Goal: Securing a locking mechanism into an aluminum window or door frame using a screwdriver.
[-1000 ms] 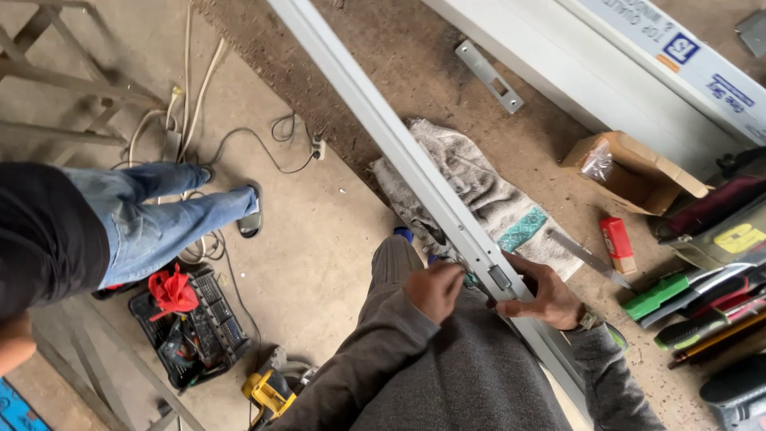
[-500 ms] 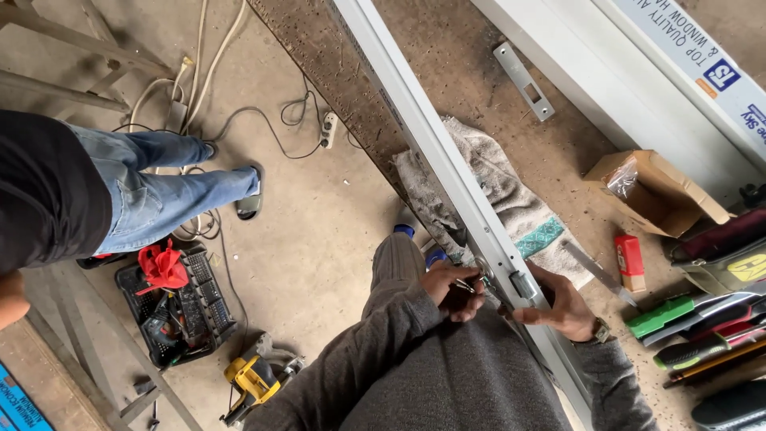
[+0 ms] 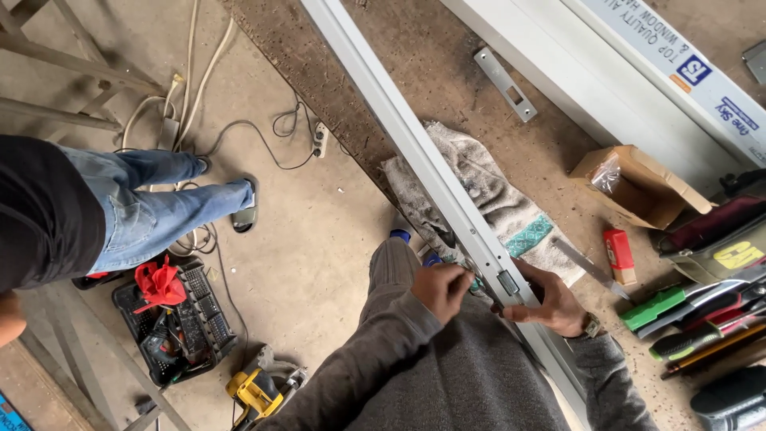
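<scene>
Up close: long grey aluminium frame bar (image 3: 415, 152) lies slantwise across the brown workbench (image 3: 447, 80), over a grubby grey rag (image 3: 503, 199). Left hand (image 3: 440, 289) pinches something small at the bar's edge (possibly a screw, too tiny to tell). Right hand (image 3: 550, 302) clasps the bar beside its small metal lock fitting (image 3: 508, 282).

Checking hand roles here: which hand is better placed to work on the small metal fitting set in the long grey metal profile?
Probably the left hand: its fingertips pinch right at the fitting, while the right hand clasps the profile beside it, steadying it.
</scene>
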